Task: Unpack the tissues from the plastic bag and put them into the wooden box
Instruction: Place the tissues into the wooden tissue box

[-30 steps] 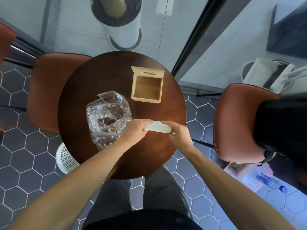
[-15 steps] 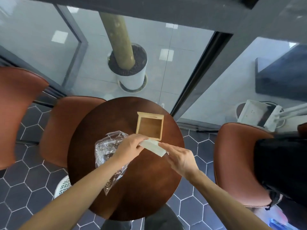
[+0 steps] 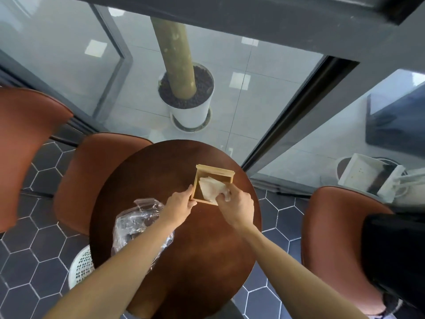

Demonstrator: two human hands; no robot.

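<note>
Right hand (image 3: 235,206) pinches the tissues (image 3: 210,188), which sit tilted in the wooden box (image 3: 213,184). Left hand (image 3: 180,203) grips the box's near-left corner. Plastic bag (image 3: 138,223) lies partly hidden under the left forearm.

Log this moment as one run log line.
step: boxing tissues | right hand: holds tissues in box | left hand: steadies box | bag: empty

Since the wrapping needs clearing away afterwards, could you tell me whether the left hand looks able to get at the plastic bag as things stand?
Probably yes. The plastic bag lies uncovered on the table just under the left forearm, but the left hand would first have to let go of the wooden box.
</note>
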